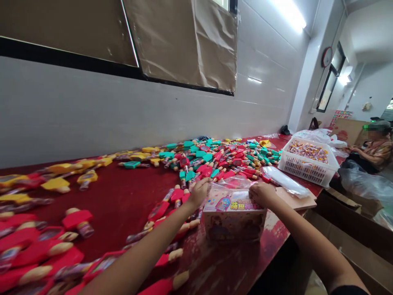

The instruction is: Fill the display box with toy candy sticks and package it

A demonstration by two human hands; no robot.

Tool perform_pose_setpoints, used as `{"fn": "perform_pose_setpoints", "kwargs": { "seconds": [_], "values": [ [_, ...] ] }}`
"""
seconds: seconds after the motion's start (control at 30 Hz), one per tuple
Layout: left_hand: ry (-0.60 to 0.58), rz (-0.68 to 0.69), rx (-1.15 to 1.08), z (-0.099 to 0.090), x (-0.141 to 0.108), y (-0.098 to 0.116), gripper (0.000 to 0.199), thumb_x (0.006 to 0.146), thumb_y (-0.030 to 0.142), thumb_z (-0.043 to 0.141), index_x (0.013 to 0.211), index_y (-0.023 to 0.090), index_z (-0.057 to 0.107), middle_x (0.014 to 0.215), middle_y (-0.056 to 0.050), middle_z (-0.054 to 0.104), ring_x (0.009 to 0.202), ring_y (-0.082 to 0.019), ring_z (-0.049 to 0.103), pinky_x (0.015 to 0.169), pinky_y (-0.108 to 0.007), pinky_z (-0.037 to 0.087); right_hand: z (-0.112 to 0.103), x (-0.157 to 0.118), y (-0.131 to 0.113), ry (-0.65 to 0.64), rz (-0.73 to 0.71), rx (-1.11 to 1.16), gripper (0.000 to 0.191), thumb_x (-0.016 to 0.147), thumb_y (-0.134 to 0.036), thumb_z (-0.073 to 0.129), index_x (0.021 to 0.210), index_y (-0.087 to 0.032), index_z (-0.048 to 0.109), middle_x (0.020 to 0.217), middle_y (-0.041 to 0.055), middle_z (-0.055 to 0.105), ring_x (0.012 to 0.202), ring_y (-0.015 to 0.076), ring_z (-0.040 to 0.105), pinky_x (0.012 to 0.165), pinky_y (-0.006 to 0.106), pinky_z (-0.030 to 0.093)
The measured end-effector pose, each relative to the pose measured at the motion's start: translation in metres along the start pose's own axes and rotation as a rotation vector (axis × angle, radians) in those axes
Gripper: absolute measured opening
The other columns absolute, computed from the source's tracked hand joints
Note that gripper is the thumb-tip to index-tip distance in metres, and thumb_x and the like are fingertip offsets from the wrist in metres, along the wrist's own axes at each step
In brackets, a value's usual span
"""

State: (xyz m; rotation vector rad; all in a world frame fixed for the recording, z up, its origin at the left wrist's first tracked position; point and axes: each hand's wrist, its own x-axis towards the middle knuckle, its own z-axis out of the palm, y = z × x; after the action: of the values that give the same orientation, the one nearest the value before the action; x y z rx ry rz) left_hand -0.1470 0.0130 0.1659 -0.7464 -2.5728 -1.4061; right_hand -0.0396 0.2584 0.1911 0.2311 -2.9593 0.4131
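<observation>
A printed cardboard box [235,223] with a pink patterned lid area stands upright on the red table [123,192]. Clear plastic film shows along its top back edge. My left hand [200,191] is closed at the box's upper left corner, pinching the film. At the upper right, my right hand [262,194] has its fingers curled over the top edge, closed on the film too. Red toy pieces [159,211] with tan handles lie just left of the box. Behind it is a heap of red and green toy pieces [199,155].
A white basket [319,178] of small wrapped items stands at the right, beside flat plastic bags [285,180] on cardboard [299,200]. Yellow pieces [57,183] lie at left. Open cartons [344,233] stand below the table's right edge. A person [376,147] sits far right.
</observation>
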Motion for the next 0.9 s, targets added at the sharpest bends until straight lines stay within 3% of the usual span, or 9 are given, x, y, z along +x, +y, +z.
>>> {"fn": "perform_pose_setpoints", "kwargs": {
  "seconds": [0.07, 0.17, 0.3, 0.37, 0.5, 0.6, 0.67, 0.8, 0.9],
  "values": [
    [-0.084, 0.073, 0.062, 0.001, 0.001, 0.007, 0.015, 0.065, 0.037, 0.034, 0.061, 0.022, 0.038, 0.054, 0.002, 0.039, 0.054, -0.016, 0.040, 0.055, -0.029, 0.036, 0.002, 0.002, 0.005, 0.028, 0.039, -0.019, 0.017, 0.080, -0.011, 0.051, 0.078, -0.013, 0.068, 0.083, 0.0133, 0.069, 0.073, 0.0216, 0.063, 0.069, 0.030, 0.045],
    [-0.202, 0.182, 0.162, -0.005, -0.003, 0.013, 0.017, 0.060, 0.037, 0.046, 0.060, 0.021, 0.042, 0.060, -0.001, 0.047, 0.060, -0.017, 0.043, 0.062, -0.032, 0.039, 0.004, -0.012, 0.024, 0.088, 0.048, -0.018, 0.018, 0.084, -0.010, 0.048, 0.078, -0.013, 0.065, 0.085, 0.0120, 0.068, 0.077, 0.0196, 0.062, 0.070, 0.028, 0.043],
    [-0.258, 0.266, 0.194, -0.014, -0.026, 0.007, 0.031, 0.079, 0.044, 0.041, 0.072, 0.020, 0.059, 0.094, -0.010, 0.062, 0.090, -0.024, 0.055, 0.084, -0.037, 0.044, 0.019, -0.047, 0.044, 0.170, -0.019, 0.012, 0.021, 0.090, -0.012, 0.045, 0.082, -0.016, 0.064, 0.082, 0.0070, 0.067, 0.078, 0.0171, 0.061, 0.070, 0.026, 0.043],
    [-0.174, 0.319, 0.209, -0.015, -0.045, -0.003, 0.035, 0.086, 0.043, 0.037, 0.083, 0.020, 0.064, 0.106, -0.010, 0.062, 0.099, -0.024, 0.056, 0.090, -0.036, 0.045, 0.032, -0.066, 0.046, 0.298, -0.093, 0.027, 0.018, 0.090, -0.015, 0.046, 0.087, -0.016, 0.063, 0.080, 0.0074, 0.066, 0.076, 0.0182, 0.061, 0.068, 0.027, 0.045],
    [0.118, 0.456, 0.286, -0.010, -0.088, -0.019, 0.031, 0.092, 0.034, 0.038, 0.087, 0.020, 0.065, 0.091, -0.008, 0.064, 0.092, -0.022, 0.058, 0.088, -0.035, 0.047, 0.052, -0.097, 0.036, 0.515, -0.258, 0.018, 0.020, 0.094, -0.016, 0.042, 0.094, -0.018, 0.062, 0.078, 0.0066, 0.066, 0.073, 0.0174, 0.061, 0.065, 0.028, 0.047],
    [0.239, 0.469, 0.320, -0.002, -0.110, -0.030, 0.027, 0.093, 0.029, 0.040, 0.083, 0.020, 0.063, 0.086, -0.007, 0.062, 0.088, -0.021, 0.057, 0.088, -0.036, 0.047, 0.062, -0.111, 0.027, 0.583, -0.340, -0.007, 0.015, 0.093, -0.014, 0.045, 0.093, -0.019, 0.059, 0.078, 0.0046, 0.067, 0.072, 0.0162, 0.060, 0.069, 0.030, 0.046],
    [0.254, 0.431, 0.319, 0.006, -0.119, -0.043, 0.026, 0.092, 0.029, 0.041, 0.084, 0.020, 0.064, 0.088, -0.008, 0.062, 0.090, -0.022, 0.057, 0.088, -0.037, 0.047, 0.071, -0.114, 0.025, 0.575, -0.362, -0.019, 0.017, 0.092, -0.010, 0.045, 0.087, -0.019, 0.058, 0.074, 0.0032, 0.066, 0.069, 0.0153, 0.058, 0.070, 0.030, 0.045],
    [0.118, 0.318, 0.326, 0.023, -0.132, -0.079, 0.033, 0.092, 0.029, 0.036, 0.088, 0.022, 0.068, 0.096, -0.008, 0.066, 0.095, -0.023, 0.060, 0.088, -0.037, 0.050, 0.102, -0.115, 0.031, 0.521, -0.348, -0.089, 0.026, 0.091, -0.009, 0.041, 0.072, -0.019, 0.055, 0.065, 0.0024, 0.059, 0.063, 0.0152, 0.052, 0.067, 0.030, 0.042],
    [-0.014, 0.363, 0.366, 0.028, -0.139, -0.097, 0.034, 0.092, 0.029, 0.036, 0.089, 0.022, 0.069, 0.100, -0.008, 0.068, 0.097, -0.023, 0.063, 0.088, -0.035, 0.052, 0.128, -0.118, 0.037, 0.507, -0.309, -0.096, 0.026, 0.091, -0.011, 0.041, 0.071, -0.019, 0.056, 0.066, 0.0037, 0.059, 0.063, 0.0164, 0.051, 0.064, 0.030, 0.040]
  ]
}}
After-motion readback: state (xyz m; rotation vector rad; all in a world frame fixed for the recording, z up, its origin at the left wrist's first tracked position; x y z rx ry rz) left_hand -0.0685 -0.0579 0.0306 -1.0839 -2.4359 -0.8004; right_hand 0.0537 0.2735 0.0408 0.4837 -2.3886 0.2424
